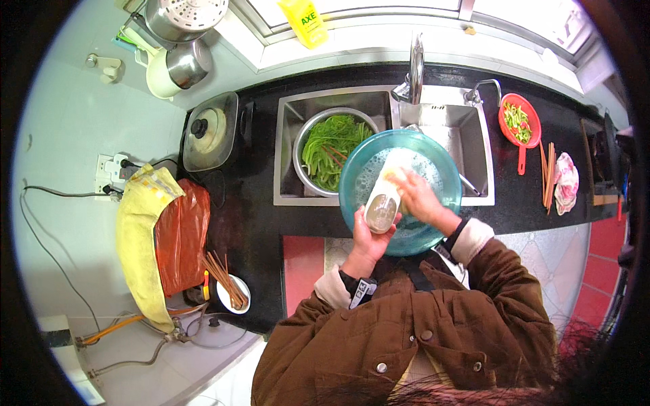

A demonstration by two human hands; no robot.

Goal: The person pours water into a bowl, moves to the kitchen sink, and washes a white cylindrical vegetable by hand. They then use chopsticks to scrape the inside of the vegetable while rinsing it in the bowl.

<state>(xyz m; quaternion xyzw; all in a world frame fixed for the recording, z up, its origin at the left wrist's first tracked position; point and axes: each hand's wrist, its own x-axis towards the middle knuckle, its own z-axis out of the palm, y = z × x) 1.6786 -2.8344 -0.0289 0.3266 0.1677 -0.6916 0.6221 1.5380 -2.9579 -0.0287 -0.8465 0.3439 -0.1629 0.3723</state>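
Observation:
Over a teal plastic basin (350, 203) of sudsy water, my left hand (369, 238) grips the near end of a long pale container (382, 209), whose exact kind I cannot tell. My right hand (419, 195) presses something yellowish, perhaps a sponge (393, 175), against the container's far part; my fingers partly hide it. The basin rests over the front of the double steel sink. In the left sink bowl, a round metal bowl (299, 167) holds leafy green vegetables (335, 147) with chopsticks (335, 153) among them.
A chrome faucet (416, 68) rises behind the basin. To the right lie a red strainer (537, 122) of cut vegetables, chopsticks (548, 175) and a crumpled cloth (565, 183). At left are a lidded pan (210, 132), a red plastic bag (183, 233) and a white bowl (242, 288) with chopsticks.

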